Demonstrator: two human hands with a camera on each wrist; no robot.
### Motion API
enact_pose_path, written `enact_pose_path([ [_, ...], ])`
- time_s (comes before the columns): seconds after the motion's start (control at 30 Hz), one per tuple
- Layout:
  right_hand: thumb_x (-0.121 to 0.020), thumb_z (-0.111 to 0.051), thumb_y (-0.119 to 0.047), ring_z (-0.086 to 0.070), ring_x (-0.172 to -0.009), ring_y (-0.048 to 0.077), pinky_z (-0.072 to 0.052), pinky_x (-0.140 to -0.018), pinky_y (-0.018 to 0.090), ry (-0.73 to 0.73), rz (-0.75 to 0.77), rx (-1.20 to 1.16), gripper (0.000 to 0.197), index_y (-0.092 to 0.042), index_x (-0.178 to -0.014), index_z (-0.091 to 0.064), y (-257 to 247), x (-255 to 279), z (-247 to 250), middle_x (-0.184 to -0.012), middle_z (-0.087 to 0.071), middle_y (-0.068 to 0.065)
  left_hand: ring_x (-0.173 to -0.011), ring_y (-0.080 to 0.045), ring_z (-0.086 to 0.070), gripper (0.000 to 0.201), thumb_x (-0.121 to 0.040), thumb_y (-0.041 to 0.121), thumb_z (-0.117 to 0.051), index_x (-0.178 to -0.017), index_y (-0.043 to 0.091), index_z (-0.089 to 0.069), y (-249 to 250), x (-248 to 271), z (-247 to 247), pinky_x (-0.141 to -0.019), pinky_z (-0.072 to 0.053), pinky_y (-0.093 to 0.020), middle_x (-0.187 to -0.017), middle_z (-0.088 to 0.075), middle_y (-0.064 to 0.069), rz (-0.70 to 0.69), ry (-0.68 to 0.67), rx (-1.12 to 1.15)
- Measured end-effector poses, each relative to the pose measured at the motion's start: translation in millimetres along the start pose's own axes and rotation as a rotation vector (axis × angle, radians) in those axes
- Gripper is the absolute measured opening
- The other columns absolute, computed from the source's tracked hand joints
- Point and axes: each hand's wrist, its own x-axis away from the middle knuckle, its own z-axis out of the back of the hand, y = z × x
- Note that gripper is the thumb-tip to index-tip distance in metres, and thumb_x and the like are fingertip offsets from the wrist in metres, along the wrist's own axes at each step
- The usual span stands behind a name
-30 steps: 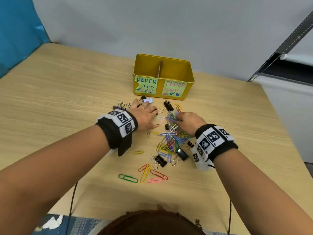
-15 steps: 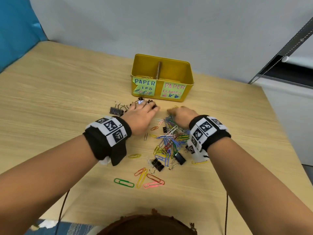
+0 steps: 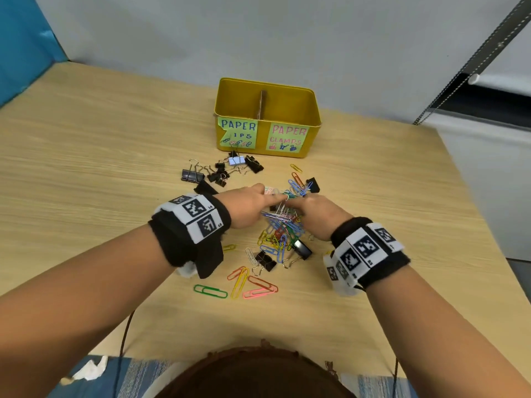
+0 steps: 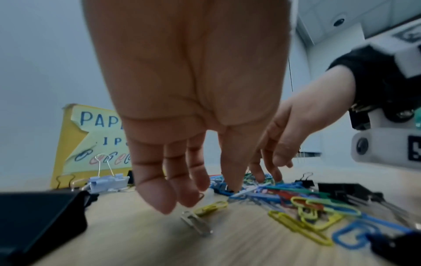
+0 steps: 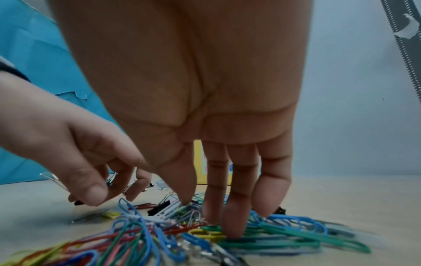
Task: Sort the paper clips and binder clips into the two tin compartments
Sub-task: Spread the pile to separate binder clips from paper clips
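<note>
Mid-desk: our left hand [image 3: 247,206] & right hand [image 3: 316,216], fingers loose, nothing gripped yet, rake paper-clip pile [image 3: 283,225] for pickup; tin [image 3: 267,119] waits nr far edge.

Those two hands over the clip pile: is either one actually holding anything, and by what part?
Nothing is clearly held. The right hand has straight fingers pressing down on the paper clips. The left hand has relaxed fingers hanging above the table.

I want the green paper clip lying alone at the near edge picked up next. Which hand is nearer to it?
Left. The left hand is up-right of the green paper clip; the right hand lies farther right, across the pile.
</note>
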Motion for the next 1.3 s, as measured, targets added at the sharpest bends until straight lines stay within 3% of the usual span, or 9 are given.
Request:
enact_pose_path([
  [0.13,-0.088,-0.037,0.005,-0.054,-0.118,0.029,-0.046,-0.100,0.039,0.018,-0.042,0.039,0.053,-0.018,-0.132,-0.053,3.3,-1.2,-1.6,-0.130,-0.057,0.015,-0.122,-0.033,-0.045,0.059,-0.098,0.022,-0.034,-0.148,0.037,-0.005,-8.8,3.0,-2.9,-0.097,-0.043,-0.040,-0.137,-0.034,-0.016,0.044,-0.033,-0.107],
  [0.37,-0.089,-0.035,0.001,-0.050,-0.126,0.026,-0.043,-0.106,0.037,0.055,-0.130,-0.027,0.051,-0.020,-0.132,-0.054,21.3,-4.8,3.8,-0.139,-0.053,0.010,-0.124,-0.034,-0.043,0.051,-0.096,0.027,-0.037,-0.145,0.033,-0.025,-44.8,29.7,-3.7,-0.102,-0.044,-0.045,-0.136,-0.037,-0.017,0.168,-0.018,-0.194],
  [0.5,-0.089,-0.040,0.001,-0.053,-0.118,0.033,-0.046,-0.099,0.037,0.260,-0.213,-0.078,0.045,-0.015,-0.126,-0.059,23.5,-11.5,10.5,-0.130,-0.055,0.016,-0.124,-0.031,-0.044,0.056,-0.095,0.019,-0.042,-0.147,0.018,-0.020,-41.2,35.6,-1.4,-0.098,-0.047,-0.042,-0.140,-0.036,-0.017,0.334,0.164,-0.216],
  [0.6,-0.090,-0.039,0.002,-0.049,-0.122,0.035,-0.044,-0.102,0.037,0.230,-0.215,-0.051,0.048,-0.013,-0.133,-0.052,27.0,-18.7,15.4,-0.134,-0.050,0.018,-0.125,-0.027,-0.040,0.065,-0.095,0.012,-0.042,-0.149,0.024,-0.007,-28.5,30.9,-4.1,-0.100,-0.043,-0.038,-0.141,-0.034,-0.013,0.225,0.211,-0.141],
  [0.77,-0.096,-0.032,-0.004,-0.049,-0.125,0.033,-0.040,-0.102,0.035,0.024,-0.293,0.015,0.045,-0.010,-0.139,-0.043,43.4,-20.6,26.5,-0.139,-0.050,0.017,-0.123,-0.027,-0.040,0.063,-0.094,0.008,-0.042,-0.149,0.021,-0.014,-10.7,8.0,-2.5,-0.105,-0.038,-0.040,-0.136,-0.039,-0.012,0.084,0.196,-0.152],
  [0.9,-0.089,-0.036,0.003,-0.048,-0.128,0.031,-0.041,-0.105,0.036,0.196,-0.336,-0.084,0.051,-0.014,-0.135,-0.050,58.5,-19.2,30.7,-0.141,-0.049,0.014,-0.129,-0.026,-0.037,0.062,-0.092,0.008,-0.043,-0.147,0.021,-0.019,16.1,-18.9,8.5,-0.110,-0.036,-0.040,-0.142,-0.037,-0.010,0.007,0.176,-0.108],
  [1.03,-0.082,-0.039,0.011,-0.052,-0.125,0.026,-0.039,-0.108,0.031,0.245,-0.097,-0.194,0.052,-0.017,-0.115,-0.068,57.5,-14.5,29.8,-0.135,-0.057,0.009,-0.146,-0.028,-0.012,0.071,-0.090,0.004,-0.043,-0.150,0.019,-0.007,34.3,-50.6,21.9,-0.119,-0.021,-0.046,-0.159,-0.007,-0.007,-0.072,0.082,-0.026],
  [1.17,-0.089,-0.039,0.004,-0.047,-0.131,0.023,-0.033,-0.109,0.026,0.073,-0.071,-0.063,0.051,-0.018,-0.132,-0.055,59.4,-12.6,18.0,-0.142,-0.052,0.006,-0.148,-0.024,0.000,0.067,-0.094,0.008,-0.037,-0.150,0.010,0.000,40.2,-64.0,20.6,-0.122,-0.007,-0.035,-0.160,0.004,-0.009,-0.074,-0.079,-0.040],
  [1.3,-0.089,-0.036,0.007,-0.044,-0.133,0.024,-0.032,-0.111,0.028,0.152,-0.163,-0.028,0.057,-0.019,-0.138,-0.047,65.9,-7.2,18.3,-0.146,-0.046,0.008,-0.148,-0.021,-0.001,0.064,-0.098,0.017,-0.035,-0.149,0.010,0.002,30.4,-56.3,12.7,-0.122,-0.008,-0.034,-0.160,0.003,-0.008,-0.018,-0.088,-0.014],
])
